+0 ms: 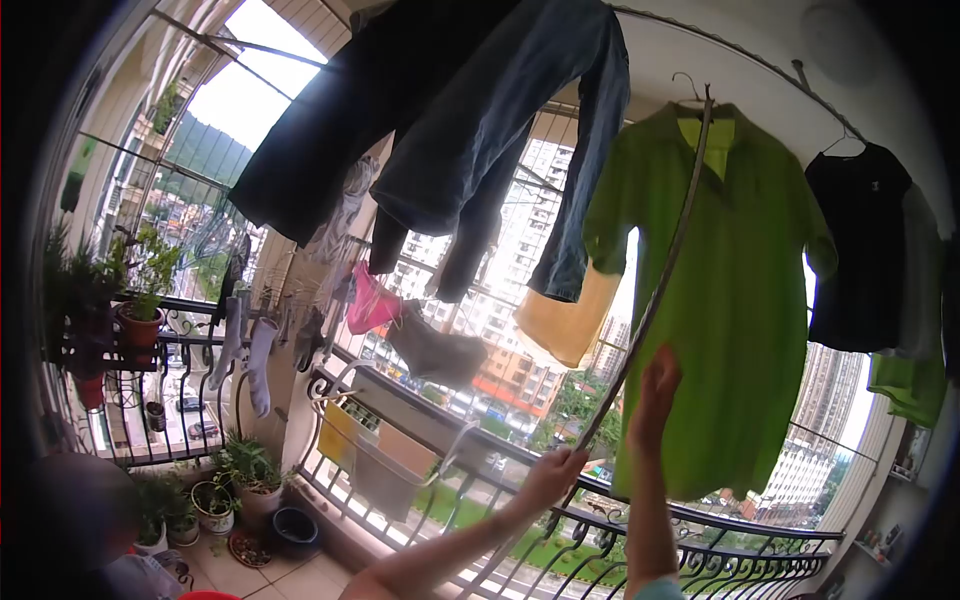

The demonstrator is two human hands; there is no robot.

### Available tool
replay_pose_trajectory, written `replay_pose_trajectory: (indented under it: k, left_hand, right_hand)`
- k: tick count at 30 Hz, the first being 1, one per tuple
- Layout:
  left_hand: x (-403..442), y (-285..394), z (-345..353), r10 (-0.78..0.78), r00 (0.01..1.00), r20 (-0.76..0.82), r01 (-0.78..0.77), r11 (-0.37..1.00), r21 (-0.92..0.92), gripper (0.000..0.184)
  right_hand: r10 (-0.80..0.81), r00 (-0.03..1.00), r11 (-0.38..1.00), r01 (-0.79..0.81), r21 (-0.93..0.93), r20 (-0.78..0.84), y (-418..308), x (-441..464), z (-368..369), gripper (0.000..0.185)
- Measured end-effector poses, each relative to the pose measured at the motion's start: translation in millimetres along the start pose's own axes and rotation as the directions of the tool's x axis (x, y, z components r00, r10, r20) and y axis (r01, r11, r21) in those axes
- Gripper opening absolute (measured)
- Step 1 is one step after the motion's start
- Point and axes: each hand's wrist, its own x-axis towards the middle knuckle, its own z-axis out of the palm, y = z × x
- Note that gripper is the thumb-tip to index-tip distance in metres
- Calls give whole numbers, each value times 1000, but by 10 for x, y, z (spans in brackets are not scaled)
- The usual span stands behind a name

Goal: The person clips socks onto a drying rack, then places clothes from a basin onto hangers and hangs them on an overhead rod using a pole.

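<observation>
A long, thin clothes pole point(660, 275) slants up through the middle of the head view, appearing bowed by the lens. My left hand point(550, 480) is closed around its lower part. The pole's forked tip overlaps the collar of a green short-sleeved polo shirt point(740, 330), just below a wire hanger hook point(685, 85). My right hand point(655, 395) is raised with fingers stretched out, beside the shirt's left edge and right of the pole. Whether it touches the cloth I cannot tell.
Dark trousers point(340, 120) and jeans point(500, 120) hang overhead. A black shirt point(860, 240) hangs from the rail point(740, 50) at right. Several socks point(260, 365) and a pink garment point(373, 300) hang at left. Potted plants point(250, 470) stand by the balcony railing point(700, 530). A blurred person point(80, 510) is lower left.
</observation>
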Motion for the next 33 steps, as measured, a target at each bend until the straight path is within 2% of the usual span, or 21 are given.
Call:
replay_pose_trajectory:
  k: [1, 2, 3, 4, 5, 7, 8, 10, 11, 12, 13, 14, 17, 19, 22, 25, 27, 31, 33]
  left_hand:
    - [124, 187, 26, 3, 1000, 12, -3, 1000, -24, 40]
    - [251, 368, 46, 8, 1000, 22, -7, 999, -46, 39]
    - [386, 477, 64, 28, 999, 36, -26, 996, -81, 37]
    - [442, 615, 38, 44, 993, 107, -20, 978, -209, 34]
    - [601, 664, 50, 39, 985, 169, 13, 956, -295, 34]
    - [666, 958, 105, 23, 978, 205, 39, 956, -290, 34]
    - [748, 978, 134, 86, 978, 188, -26, 953, -303, 34]
    - [922, 957, 148, 216, 965, 146, -160, 933, -323, 36]
    - [959, 950, 117, 322, 946, 44, -300, 918, -259, 36]
    - [980, 945, 66, 428, 902, -54, -430, 885, -179, 38]
    - [982, 952, 22, 531, 835, -144, -545, 834, -86, 40]
    - [870, 975, -95, 378, 917, -124, -387, 920, -58, 45]
    - [694, 585, -435, 268, 944, -193, -236, 956, 173, 46]
    - [440, 454, -629, 92, 975, -202, -66, 989, 132, 42]
    - [183, -23, -908, 0, 956, -295, 16, 999, 51, 32]
    - [-16, -388, -1135, -96, 937, -335, 89, 995, -37, 27]
    - [-120, -520, -1197, -166, 922, -350, 137, 985, -106, 23]
    - [-389, -1082, -1451, -230, 908, -351, 203, 973, -114, 21]
    - [-545, -1204, -1527, -259, 889, -378, 211, 963, -166, 22]
  right_hand:
    - [3, 1000, 998, -5, -67, -27, -56, -342, -14, 48]
    - [126, 992, 992, -126, 26, 3, -19, -678, 8, 50]
    - [239, 965, 933, -260, 248, 109, 108, -1048, 34, 50]
    - [359, 889, 786, -453, 421, 286, 128, -1359, 39, 50]
    - [416, 777, 572, -627, 529, 472, 83, -1553, 67, 50]
    - [400, 644, 234, -759, 607, 652, -237, -1639, 138, 51]
    - [397, 606, 121, -779, 615, 690, -345, -1555, 147, 45]
    - [360, 677, 226, -731, 643, 643, -188, -1385, 116, 40]
    - [334, 708, 276, -704, 654, 622, -143, -1293, 133, 39]
    - [454, 729, 342, -674, 655, 512, -302, -1120, 195, 38]
    - [402, 753, 346, -652, 675, 521, -274, -951, 170, 37]
    - [443, 777, 435, -622, 651, 447, -239, -780, 198, 37]
    - [469, 783, 479, -614, 628, 408, -183, -210, 250, 34]
    - [447, 812, 567, -581, 584, 374, -103, 177, 297, 30]
    - [385, 858, 663, -513, 545, 340, -6, 721, 389, 30]
    - [388, 888, 759, -461, 460, 248, 42, 1173, 506, 32]
    - [404, 889, 785, -458, 416, 216, 97, 1347, 556, 33]
    - [433, 887, 793, -461, 398, 163, 97, 1651, 711, 36]
    - [418, 888, 797, -460, 391, 193, 192, 1776, 777, 38]
